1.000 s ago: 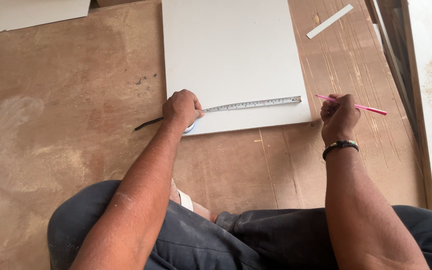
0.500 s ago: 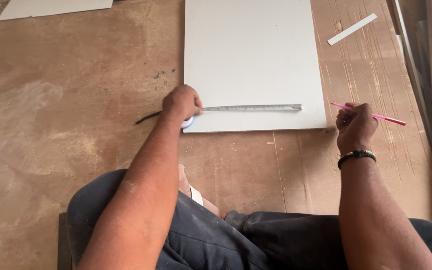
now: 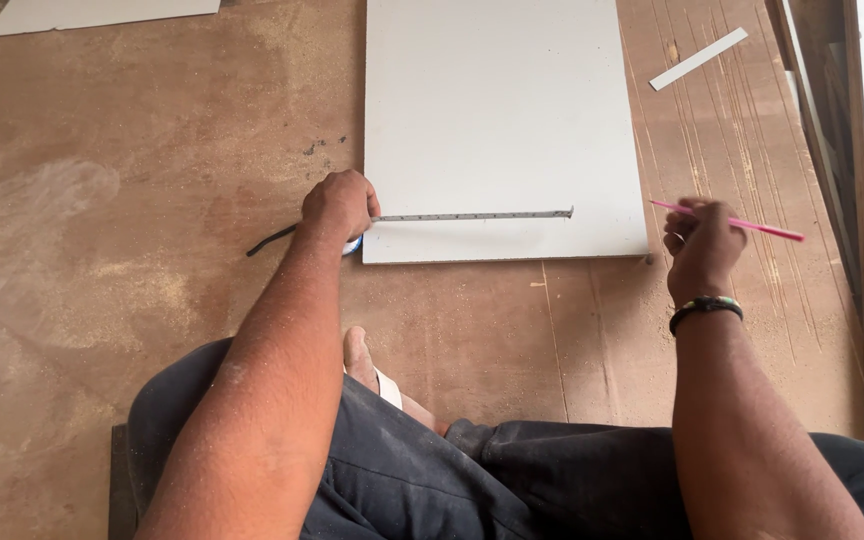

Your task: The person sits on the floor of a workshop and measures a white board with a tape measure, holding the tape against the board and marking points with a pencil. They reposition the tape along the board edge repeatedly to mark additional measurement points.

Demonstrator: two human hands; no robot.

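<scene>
Floor (image 3: 132, 200): dusty brown boards | white panel (image 3: 502, 110) flat | offcut strip (image 3: 698, 59)

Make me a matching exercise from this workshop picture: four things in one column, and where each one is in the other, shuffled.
Things:
1. pink pencil
2. tape measure
3. black wristband
4. narrow white strip

Places:
A. lying loose on the brown floor, top right
B. stretched across the white board
C. around the right wrist
D. held in the right hand

The left hand holds the tape's case at the board's left edge.

Pairs: 1-D, 2-B, 3-C, 4-A
</scene>
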